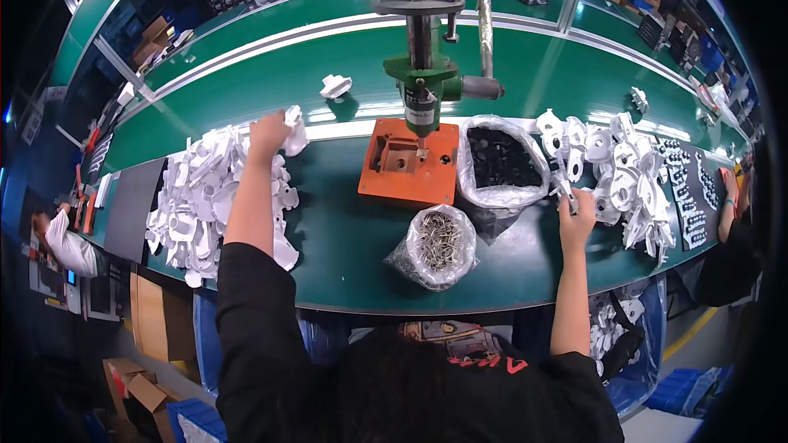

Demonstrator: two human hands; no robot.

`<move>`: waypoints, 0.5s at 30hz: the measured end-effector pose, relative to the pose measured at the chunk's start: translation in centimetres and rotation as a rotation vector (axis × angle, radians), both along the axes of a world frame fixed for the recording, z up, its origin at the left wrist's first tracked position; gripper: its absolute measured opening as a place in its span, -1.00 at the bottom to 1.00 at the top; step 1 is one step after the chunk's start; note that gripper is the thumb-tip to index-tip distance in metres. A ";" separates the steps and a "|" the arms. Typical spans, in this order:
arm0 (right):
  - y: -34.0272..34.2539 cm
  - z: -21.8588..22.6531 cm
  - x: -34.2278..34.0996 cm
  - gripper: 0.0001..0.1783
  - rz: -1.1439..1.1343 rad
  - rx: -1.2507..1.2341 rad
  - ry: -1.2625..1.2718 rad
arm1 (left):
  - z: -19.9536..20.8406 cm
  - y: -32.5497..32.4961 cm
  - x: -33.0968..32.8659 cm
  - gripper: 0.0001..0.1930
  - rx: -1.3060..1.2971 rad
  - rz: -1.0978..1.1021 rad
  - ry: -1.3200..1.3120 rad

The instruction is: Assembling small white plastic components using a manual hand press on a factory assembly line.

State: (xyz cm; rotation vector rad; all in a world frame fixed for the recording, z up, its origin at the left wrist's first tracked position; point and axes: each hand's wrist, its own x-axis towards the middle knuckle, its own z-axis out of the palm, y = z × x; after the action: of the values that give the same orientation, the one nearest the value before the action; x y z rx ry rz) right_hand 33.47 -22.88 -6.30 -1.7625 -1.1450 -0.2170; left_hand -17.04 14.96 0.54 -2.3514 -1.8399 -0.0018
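Note:
My left hand (267,134) is closed on a white plastic part (295,133), held above the far edge of a heap of white plastic parts (197,205). On the right, my right hand (577,215) grips another white plastic part (564,184), beside a second heap of white parts (625,180). Between my hands stands a green hand press (421,86), its ram over the orange metal fixture block (406,184). A clear bag of black parts (502,156) sits right of the block. Nearer to me is a bag of small metal pins (439,242).
A single white part (336,86) lies on the green belt (246,107) behind the bench. The press lever (485,20) with its red knob rises at the back. Co-workers' arms show at the left (72,244) and right (729,197). Blue-lined bins (648,344) stand below the bench.

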 end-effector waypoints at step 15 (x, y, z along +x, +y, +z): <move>-3.6 4.4 -4.0 -0.69 0.478 0.209 0.813 | 9.9 -19.7 5.9 -0.60 -0.822 -0.394 -1.563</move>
State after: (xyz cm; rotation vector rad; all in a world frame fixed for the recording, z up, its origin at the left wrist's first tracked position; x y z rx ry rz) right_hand 29.44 -26.51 -1.91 -1.1530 -0.8499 0.5992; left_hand -11.18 -4.78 10.45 -3.7025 -1.7881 -1.9629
